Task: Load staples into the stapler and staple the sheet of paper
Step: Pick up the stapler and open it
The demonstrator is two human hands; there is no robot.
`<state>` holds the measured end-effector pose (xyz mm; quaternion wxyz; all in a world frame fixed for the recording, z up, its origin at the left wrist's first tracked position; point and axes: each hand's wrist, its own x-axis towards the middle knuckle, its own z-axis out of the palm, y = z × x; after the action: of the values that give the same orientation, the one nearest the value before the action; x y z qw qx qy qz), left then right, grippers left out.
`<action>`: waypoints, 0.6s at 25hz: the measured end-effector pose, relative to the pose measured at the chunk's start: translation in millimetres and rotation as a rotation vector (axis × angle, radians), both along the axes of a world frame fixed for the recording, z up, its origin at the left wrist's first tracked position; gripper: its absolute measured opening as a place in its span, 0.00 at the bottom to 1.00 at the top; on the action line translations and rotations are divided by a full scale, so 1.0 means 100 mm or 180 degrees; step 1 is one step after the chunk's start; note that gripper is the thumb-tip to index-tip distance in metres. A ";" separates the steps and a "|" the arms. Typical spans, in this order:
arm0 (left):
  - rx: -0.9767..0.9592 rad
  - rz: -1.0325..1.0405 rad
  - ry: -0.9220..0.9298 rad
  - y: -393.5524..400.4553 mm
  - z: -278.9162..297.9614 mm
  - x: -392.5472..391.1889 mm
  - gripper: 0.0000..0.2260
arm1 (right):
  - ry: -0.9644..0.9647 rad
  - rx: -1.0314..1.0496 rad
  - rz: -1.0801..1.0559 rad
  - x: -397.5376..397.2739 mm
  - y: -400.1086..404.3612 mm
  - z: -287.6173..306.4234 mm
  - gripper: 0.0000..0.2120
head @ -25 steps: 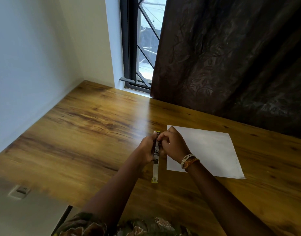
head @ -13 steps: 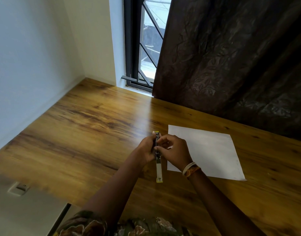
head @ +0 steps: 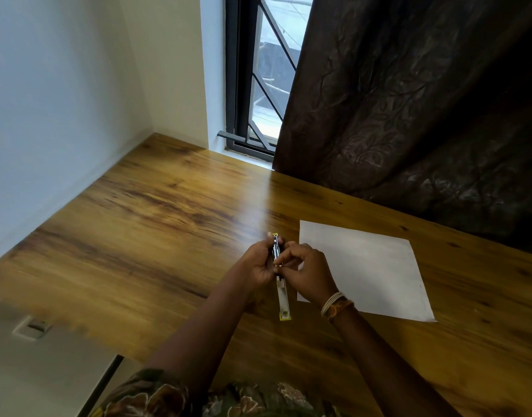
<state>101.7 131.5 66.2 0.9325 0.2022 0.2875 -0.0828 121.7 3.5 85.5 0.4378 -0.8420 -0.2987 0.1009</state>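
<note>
- Loading looks underway, not finished: the stapler [head: 280,275] is swung open, held just above the wooden table [head: 144,224], left of the sheet of paper [head: 367,269].
- The left hand [head: 260,266] curls its grip round the stapler's far half.
- The right hand [head: 307,272] pinches something small at the metal channel, seemingly staples; too tiny to confirm.
- Closing and stapling remain; the paper lies flat, apparently unstapled.
- Stapler: slim, shiny metal, yellow-tipped. Paper: matte white. Table: glossy grain.

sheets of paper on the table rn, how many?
1. The sheet of paper lies flat on the table, right of the stapler held in both hands; its near-left corner is hidden behind the right hand.
</note>
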 end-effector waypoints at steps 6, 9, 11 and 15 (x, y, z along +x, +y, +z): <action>0.0038 0.0019 0.0020 0.01 0.01 0.01 0.19 | -0.0217 0.0040 0.0074 -0.01 -0.05 0.03 0.08; 0.0001 0.0008 0.0032 0.03 0.03 0.04 0.18 | -0.0161 0.0192 0.0049 0.02 -0.02 0.05 0.07; -0.0118 0.0024 0.0021 0.04 0.03 0.02 0.18 | -0.0324 0.0116 0.0038 0.03 -0.01 0.06 0.07; -0.0272 0.0179 0.0001 0.08 -0.04 -0.01 0.16 | -0.0938 -0.0045 0.0199 0.00 0.02 0.04 0.07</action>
<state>101.2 139.8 62.0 0.9422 0.1540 0.2894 -0.0689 121.5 5.1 89.3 0.3799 -0.8410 -0.3851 -0.0082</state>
